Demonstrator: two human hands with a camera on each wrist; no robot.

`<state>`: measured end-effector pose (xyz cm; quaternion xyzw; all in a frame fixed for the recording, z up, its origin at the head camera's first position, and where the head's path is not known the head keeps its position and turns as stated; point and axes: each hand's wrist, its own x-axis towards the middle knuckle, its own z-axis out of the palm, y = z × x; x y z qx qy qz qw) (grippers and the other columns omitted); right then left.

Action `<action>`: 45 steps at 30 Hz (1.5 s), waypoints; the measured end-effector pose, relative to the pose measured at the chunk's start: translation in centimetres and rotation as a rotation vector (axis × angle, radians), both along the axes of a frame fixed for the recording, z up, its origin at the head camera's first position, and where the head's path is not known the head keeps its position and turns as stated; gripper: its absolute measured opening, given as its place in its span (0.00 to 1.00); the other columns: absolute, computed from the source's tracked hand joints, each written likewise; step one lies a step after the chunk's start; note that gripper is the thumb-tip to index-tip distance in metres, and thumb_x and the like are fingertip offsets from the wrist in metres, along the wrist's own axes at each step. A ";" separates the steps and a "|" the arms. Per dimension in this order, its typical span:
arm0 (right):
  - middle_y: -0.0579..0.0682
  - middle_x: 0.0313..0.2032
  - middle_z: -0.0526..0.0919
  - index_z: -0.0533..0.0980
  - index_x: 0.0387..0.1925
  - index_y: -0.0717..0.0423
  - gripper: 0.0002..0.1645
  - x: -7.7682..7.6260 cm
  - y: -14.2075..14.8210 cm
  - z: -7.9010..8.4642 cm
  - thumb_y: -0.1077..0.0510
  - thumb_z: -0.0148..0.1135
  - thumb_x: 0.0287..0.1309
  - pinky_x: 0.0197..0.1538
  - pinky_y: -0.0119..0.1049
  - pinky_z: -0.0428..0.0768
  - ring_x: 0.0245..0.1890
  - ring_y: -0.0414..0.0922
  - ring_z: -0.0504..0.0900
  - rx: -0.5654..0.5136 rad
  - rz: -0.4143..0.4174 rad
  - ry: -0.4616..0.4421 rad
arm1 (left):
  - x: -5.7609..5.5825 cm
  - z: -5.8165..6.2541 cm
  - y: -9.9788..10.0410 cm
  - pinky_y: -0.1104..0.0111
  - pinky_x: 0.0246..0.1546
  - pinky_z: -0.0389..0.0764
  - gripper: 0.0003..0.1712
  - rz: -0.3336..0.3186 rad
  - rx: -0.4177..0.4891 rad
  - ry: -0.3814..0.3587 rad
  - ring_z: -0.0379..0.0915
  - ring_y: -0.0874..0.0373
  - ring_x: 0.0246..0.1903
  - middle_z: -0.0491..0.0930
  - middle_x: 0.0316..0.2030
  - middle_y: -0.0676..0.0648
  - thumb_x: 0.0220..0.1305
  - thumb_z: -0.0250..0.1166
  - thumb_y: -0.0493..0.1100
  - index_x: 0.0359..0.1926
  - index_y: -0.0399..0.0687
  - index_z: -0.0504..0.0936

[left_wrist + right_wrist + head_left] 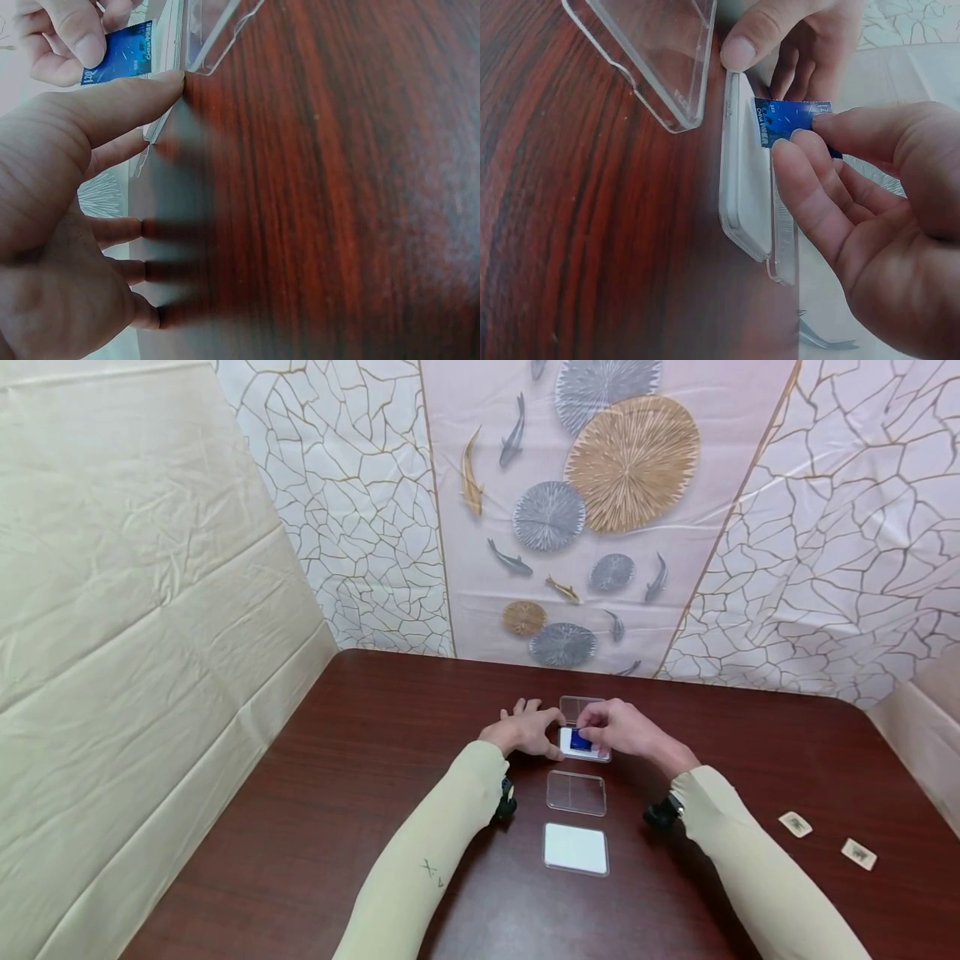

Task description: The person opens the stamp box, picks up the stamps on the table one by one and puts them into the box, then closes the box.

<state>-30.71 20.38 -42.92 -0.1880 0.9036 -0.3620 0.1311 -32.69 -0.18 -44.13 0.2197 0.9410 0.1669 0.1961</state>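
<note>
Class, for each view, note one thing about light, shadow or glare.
Head view: a pale sheen on the near part of the table; left wrist view: soft, dark shadows cast on the table by the left hand; right wrist view: bright edges on the clear plastic piece.

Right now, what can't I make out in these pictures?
Head view: markings on the small cards are too small to read.
Head view: the right hand hides part of the far clear cover.
Right wrist view: that hand covers part of the blue stamp.
Left wrist view: the top edge cuts off the nearer clear cover.
</note>
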 end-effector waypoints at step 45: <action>0.48 0.26 0.81 0.78 0.31 0.53 0.05 -1.3 -2.1 -1.7 0.58 0.67 0.57 0.32 0.33 0.73 0.26 0.42 0.75 0.240 -0.076 0.166 | 0.0 0.0 0.0 0.38 0.72 0.44 0.32 0.001 -0.008 -0.007 0.36 0.41 0.76 0.50 0.75 0.44 0.58 0.69 0.60 0.63 0.69 0.69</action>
